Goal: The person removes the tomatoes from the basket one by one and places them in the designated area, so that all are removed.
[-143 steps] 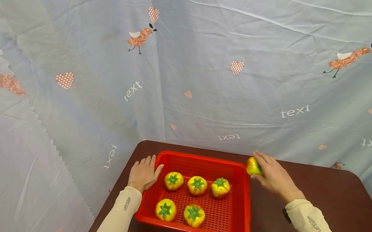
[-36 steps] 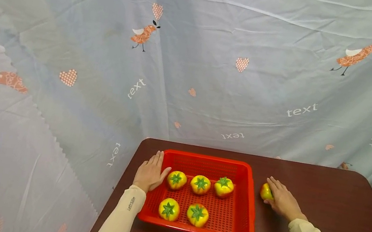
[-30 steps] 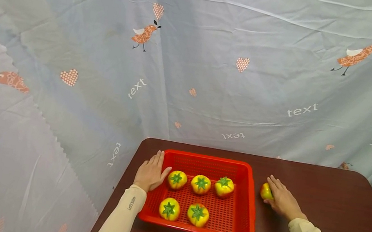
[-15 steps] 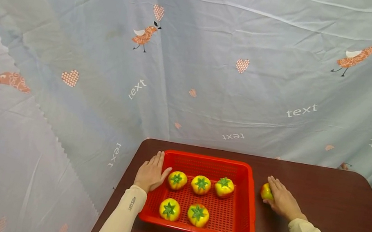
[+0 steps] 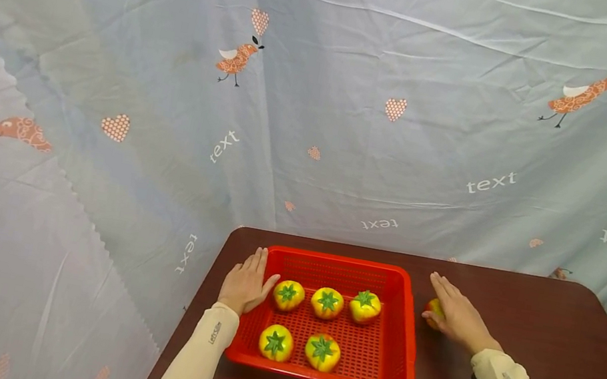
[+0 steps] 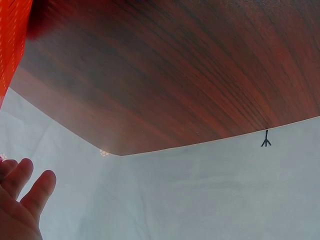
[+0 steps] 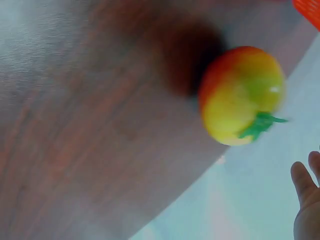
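Note:
A red plastic basket stands on the table, with several yellow-red tomatoes with green star-shaped tops inside, one of them near its front. My left hand lies at the basket's left rim with its fingers straight. To the right of the basket, a lone tomato sits on the table. Over it hovers my right hand, fingers extended; it partly covers that tomato in the head view. In the right wrist view, a gap shows between the tomato and the fingers.
The dark brown wooden table has rounded back corners and extends to the right of the basket. A pale blue patterned curtain hangs behind the table and along its left side.
My right hand carried a tomato from above the basket's back right corner down to the table on the right, then let go and rose slightly. My left hand stayed at the rim.

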Demonstrator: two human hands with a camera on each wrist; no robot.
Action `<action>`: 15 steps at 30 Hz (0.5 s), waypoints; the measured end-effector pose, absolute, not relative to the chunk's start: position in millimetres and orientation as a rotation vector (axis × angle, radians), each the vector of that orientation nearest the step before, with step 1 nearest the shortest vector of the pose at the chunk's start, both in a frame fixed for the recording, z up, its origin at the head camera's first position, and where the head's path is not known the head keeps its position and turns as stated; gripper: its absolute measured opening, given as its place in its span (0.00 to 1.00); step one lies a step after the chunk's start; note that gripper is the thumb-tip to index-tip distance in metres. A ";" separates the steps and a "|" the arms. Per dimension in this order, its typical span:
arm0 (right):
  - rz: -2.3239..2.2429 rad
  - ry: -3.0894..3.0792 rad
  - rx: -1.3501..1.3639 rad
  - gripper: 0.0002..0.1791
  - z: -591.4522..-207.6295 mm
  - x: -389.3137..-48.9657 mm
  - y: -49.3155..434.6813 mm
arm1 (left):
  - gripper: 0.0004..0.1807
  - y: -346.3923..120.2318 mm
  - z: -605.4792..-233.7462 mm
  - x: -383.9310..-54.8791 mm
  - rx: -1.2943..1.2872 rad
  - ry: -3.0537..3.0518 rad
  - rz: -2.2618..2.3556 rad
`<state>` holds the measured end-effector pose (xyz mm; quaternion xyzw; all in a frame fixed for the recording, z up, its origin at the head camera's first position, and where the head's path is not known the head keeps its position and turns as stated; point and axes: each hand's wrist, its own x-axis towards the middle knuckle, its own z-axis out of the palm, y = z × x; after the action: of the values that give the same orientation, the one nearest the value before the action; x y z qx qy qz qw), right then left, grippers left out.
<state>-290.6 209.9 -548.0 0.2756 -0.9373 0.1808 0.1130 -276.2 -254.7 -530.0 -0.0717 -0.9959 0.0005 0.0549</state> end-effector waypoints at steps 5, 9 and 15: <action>0.575 -2.783 0.799 0.44 -534.6 -295.6 202.8 | 0.41 -254.6 -529.9 -275.9 -0.214 -3.030 0.001; 0.590 -2.826 0.777 0.44 -526.5 -299.0 199.4 | 0.41 -254.9 -531.5 -276.5 -0.210 -3.031 0.002; 0.553 -2.805 0.802 0.44 -517.9 -303.9 196.5 | 0.41 -255.3 -532.9 -277.7 -0.211 -3.031 0.007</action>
<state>-303.9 196.5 -517.9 0.2690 -0.9412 0.1855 0.0863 -277.7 -255.3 -532.9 -0.0695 -0.9962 0.0024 0.0516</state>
